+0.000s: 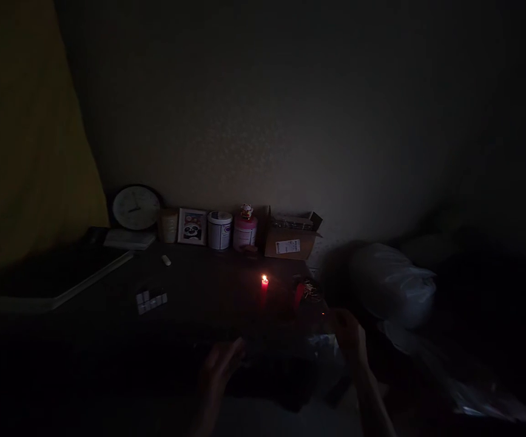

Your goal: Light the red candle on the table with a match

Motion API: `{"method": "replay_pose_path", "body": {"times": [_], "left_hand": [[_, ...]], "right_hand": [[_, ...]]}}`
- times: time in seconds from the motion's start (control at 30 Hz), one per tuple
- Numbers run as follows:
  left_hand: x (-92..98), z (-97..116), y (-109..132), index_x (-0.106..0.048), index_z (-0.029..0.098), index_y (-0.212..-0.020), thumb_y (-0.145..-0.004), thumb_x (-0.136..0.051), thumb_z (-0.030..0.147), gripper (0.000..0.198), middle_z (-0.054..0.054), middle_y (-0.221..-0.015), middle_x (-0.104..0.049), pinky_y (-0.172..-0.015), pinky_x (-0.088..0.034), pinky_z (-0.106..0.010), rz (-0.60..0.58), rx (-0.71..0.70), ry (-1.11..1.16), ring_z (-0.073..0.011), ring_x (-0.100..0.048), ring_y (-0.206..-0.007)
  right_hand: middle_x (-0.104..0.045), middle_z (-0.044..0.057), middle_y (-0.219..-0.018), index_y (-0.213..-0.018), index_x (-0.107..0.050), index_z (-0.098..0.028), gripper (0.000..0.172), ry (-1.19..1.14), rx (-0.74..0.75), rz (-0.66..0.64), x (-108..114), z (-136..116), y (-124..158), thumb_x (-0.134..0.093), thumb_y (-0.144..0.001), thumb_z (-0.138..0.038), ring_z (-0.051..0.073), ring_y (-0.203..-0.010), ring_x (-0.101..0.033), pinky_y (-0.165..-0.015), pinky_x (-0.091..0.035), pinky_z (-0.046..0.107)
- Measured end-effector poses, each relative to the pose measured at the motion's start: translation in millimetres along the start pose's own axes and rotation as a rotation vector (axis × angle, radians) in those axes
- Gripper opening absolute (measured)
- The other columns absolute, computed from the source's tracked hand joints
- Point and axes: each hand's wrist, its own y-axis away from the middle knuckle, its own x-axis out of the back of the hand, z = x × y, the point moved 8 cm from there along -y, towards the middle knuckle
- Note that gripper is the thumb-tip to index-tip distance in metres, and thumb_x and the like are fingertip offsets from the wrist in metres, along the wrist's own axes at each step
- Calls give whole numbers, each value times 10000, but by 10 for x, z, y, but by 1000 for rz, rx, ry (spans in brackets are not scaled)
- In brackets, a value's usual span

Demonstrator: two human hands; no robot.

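A short red candle burns upright on the dark table. My right hand is at the table's right side, its fingers closed at the dim end of a match. Only the match's glowing red tip shows clearly; the stick itself is lost in the dark. Just beyond that hand lies a small heap of matchsticks, with a red object beside it that is too dark to name. My left hand hovers near the front edge, fingers stretched out and holding nothing that I can see.
Along the wall stand a round clock, a panda picture frame, a white tub, a pink tub and an open cardboard box. White blocks lie on the left. A plastic-wrapped bundle is at right.
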Motion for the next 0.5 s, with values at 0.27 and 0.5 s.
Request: {"method": "replay_pose_path", "body": {"times": [0.27, 0.5], "left_hand": [[134, -137, -151, -652, 158, -771, -620, -742, 334, 248, -107, -854, -746, -909, -473, -416, 47, -4, -23, -279, -669, -919], [202, -234, -254, -646, 191, -763, -616, -749, 341, 234, -83, -839, -750, -873, -509, -407, 62, 30, -44, -283, -675, -909]], "right_hand": [[-700, 59, -623, -676, -693, -164, 278, -23, -100, 49, -123, 431, -353, -642, -555, -408, 242, -619, -634, -520, -461, 313], [-712, 84, -668, -658, -696, -151, 302, -64, -89, 28, -449, 511, -663, -629, -537, -420, 238, -634, -640, -535, -478, 314]]}}
